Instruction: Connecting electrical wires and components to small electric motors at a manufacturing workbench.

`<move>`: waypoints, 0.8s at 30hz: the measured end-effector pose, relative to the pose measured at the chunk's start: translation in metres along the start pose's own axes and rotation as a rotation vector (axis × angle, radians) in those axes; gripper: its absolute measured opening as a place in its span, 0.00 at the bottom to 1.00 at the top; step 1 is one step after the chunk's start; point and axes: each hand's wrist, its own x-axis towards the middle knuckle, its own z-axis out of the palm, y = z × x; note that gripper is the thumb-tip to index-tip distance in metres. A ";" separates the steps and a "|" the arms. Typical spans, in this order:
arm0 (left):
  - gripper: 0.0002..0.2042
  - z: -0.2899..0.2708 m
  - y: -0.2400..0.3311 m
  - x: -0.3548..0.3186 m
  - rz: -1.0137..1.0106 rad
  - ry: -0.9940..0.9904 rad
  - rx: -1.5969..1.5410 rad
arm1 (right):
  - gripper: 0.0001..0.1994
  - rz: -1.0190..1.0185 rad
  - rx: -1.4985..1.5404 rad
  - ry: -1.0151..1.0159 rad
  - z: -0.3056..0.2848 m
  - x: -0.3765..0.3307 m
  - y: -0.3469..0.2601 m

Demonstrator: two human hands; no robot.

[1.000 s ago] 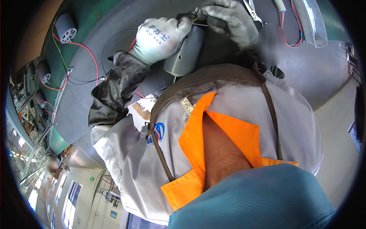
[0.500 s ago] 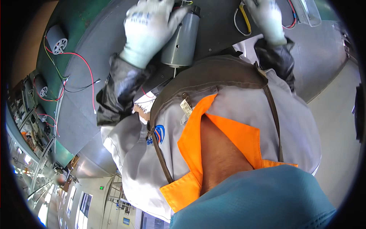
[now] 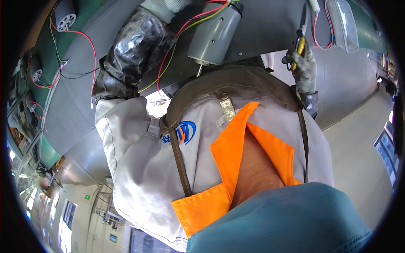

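A grey cylindrical motor (image 3: 214,36) lies on the dark work surface, its thin metal shaft pointing toward me. Red and yellow-green wires (image 3: 179,33) run from its far end and droop along its left side. Only the glove cuff of my left hand (image 3: 166,7) shows at the top edge, left of the motor; the fingers are out of the picture. My right hand (image 3: 305,69), in a greyish-white glove, is closed around yellow-handled pliers (image 3: 300,47) at the surface's near edge. The tool points away from me, and its exact jaw shape is unclear.
More grey motors (image 3: 66,17) with red, black and green wires stand at the left. A clear plastic bin (image 3: 344,27) sits at the far right beside red and blue wires (image 3: 323,31). The dark work surface (image 3: 261,31) curves close around my apron.
My left hand has left the motor and moved up, mostly out of view. The motor's wires now hang beside it. My right hand has come nearer to me with the pliers.
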 end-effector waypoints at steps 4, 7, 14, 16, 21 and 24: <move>0.15 0.006 -0.008 0.002 0.023 0.036 -0.071 | 0.30 0.030 -0.058 -0.172 0.027 0.045 -0.035; 0.17 -0.001 -0.006 0.002 0.047 -0.009 0.133 | 0.25 0.200 0.110 -0.328 0.050 0.068 -0.055; 0.18 0.010 -0.010 0.001 -0.239 0.034 -0.196 | 0.40 -0.439 -1.358 -0.619 0.070 0.093 -0.092; 0.17 0.012 -0.011 -0.013 -0.398 0.091 -0.408 | 0.37 -0.335 -1.473 -0.612 0.091 0.086 -0.107; 0.30 -0.043 0.074 -0.002 -0.515 -0.035 -1.124 | 0.27 0.143 -1.010 -0.655 0.077 0.093 -0.088; 0.37 -0.079 0.106 -0.020 -0.175 -0.174 -0.764 | 0.22 0.037 -1.108 -0.394 0.072 0.095 -0.071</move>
